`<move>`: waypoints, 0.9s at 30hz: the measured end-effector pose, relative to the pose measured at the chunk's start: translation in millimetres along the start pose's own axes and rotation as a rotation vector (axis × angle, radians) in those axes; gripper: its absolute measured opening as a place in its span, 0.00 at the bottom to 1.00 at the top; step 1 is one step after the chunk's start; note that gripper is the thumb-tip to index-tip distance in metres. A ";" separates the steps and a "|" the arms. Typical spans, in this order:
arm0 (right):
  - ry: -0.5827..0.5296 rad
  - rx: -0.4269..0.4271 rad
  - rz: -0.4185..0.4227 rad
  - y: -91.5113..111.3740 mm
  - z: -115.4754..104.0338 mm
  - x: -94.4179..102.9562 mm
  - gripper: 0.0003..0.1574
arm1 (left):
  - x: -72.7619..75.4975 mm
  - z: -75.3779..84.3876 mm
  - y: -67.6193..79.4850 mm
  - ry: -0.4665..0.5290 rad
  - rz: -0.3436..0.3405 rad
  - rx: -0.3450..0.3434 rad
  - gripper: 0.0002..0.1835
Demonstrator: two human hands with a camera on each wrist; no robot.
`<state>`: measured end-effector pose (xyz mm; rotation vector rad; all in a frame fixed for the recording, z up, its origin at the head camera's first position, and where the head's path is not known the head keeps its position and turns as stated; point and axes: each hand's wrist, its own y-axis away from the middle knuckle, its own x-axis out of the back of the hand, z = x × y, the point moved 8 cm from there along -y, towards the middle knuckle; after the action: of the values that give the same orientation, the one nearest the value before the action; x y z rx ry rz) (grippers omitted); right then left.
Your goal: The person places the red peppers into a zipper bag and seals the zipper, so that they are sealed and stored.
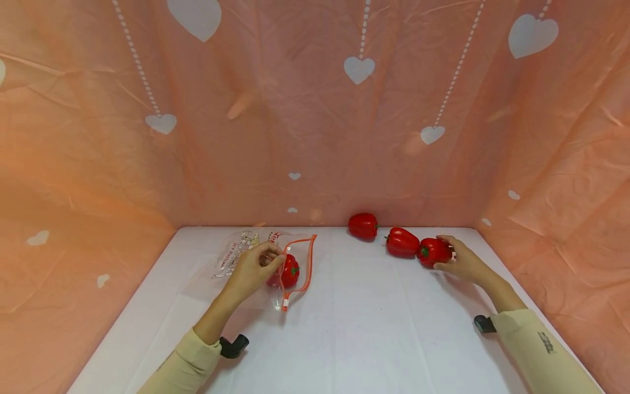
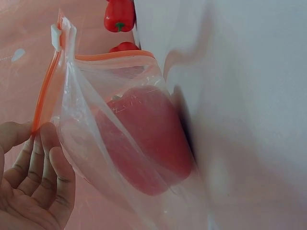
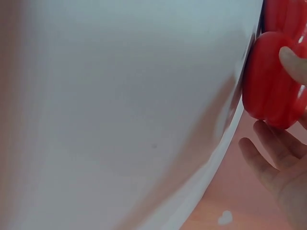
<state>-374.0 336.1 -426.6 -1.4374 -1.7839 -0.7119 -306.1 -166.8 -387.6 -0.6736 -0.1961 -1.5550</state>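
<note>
My left hand (image 1: 252,272) pinches the orange zip edge of a clear printed zip bag (image 2: 76,120) between thumb and fingertips. The bag's mouth gapes toward the right, and a white slider (image 2: 56,37) sits at one end of the zip. Inside lies one red bell pepper (image 1: 291,270), its green stem facing the mouth. Over at the right, my right hand (image 1: 465,264) has thumb and fingers round another red bell pepper (image 1: 434,253), which rests on the table. Some of its fingers stand off the pepper in the right wrist view.
Touching the gripped pepper on its left is another red bell pepper (image 1: 402,243). One more pepper (image 1: 363,226) lies farther left at the table's back edge. A white cloth covers the table (image 1: 354,323); orange curtains (image 1: 315,137) with white hearts hang behind and at both sides.
</note>
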 end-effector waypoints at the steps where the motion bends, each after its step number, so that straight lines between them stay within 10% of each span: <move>1: 0.002 0.006 0.004 0.9 0.1 0.6 0.54 | 0.1 0.0 0.0 -0.001 0.001 0.001 0.06; 27: 0.045 0.011 0.081 22.8 -3.3 3.5 0.45 | -0.1 1.5 1.1 -0.001 -0.010 -0.004 0.06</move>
<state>-351.6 340.6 -422.4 -1.4658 -1.6831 -0.6865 -304.6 -166.1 -386.8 -0.6769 -0.1975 -1.5652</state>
